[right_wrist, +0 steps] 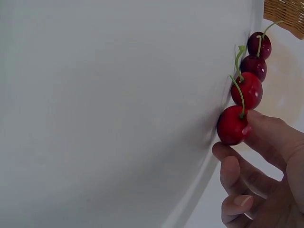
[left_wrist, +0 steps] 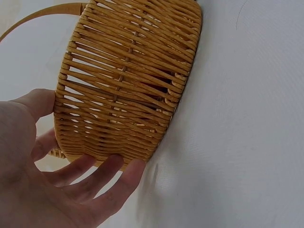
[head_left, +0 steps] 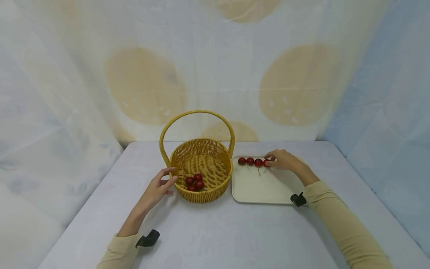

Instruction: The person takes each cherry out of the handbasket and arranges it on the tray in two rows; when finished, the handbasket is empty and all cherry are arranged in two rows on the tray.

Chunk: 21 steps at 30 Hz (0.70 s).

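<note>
A round yellow wicker basket with a tall hoop handle holds several dark red cherries near its front. At its left side is my left hand, fingers loosely spread. In the left wrist view, the thumb meets the rim and fingertips rest against the woven wall. Beside the basket lies a cream tray, with several cherries in a row along its far edge. My right hand pinches the rightmost cherry between thumb and index finger; its green stem points up in the right wrist view.
A pale cloth covers the table. Behind it hangs a light curtain with large tan circles, and more cloth hangs at both sides. Each wrist wears a small black camera.
</note>
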### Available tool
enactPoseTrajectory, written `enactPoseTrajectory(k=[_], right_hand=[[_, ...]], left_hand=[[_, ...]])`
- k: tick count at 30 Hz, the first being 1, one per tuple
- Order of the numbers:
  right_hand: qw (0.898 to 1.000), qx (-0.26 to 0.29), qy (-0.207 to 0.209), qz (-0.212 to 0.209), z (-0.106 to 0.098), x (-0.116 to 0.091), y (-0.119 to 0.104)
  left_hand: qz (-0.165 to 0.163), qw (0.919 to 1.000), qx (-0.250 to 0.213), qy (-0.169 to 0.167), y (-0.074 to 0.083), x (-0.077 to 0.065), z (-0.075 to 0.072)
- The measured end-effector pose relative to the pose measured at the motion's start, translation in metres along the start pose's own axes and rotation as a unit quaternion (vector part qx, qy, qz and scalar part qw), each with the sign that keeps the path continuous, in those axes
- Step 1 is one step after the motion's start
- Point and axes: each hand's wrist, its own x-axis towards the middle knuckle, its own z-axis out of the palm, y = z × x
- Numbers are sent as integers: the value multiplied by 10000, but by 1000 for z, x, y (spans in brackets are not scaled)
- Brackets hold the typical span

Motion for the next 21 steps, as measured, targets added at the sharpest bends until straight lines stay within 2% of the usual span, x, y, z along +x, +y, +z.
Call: enactPoseTrajectory(k=[4,11,17,21], right_hand=[[9999,-104,37,98,-5,-1,-4],[9989,-290,361,23,-11,-3,-13],[9979,-450,464,15,-18,-8,-29],[9970,-613,466,-113,-23,-9,-45]], left_hand=[[14,10000,-18,-11,-1,1,0],[85,9999,-114,-32,-2,0,-2],[58,9999,-99,-52,-1,0,-2],[-16,10000,-72,-35,6,-2,-1]])
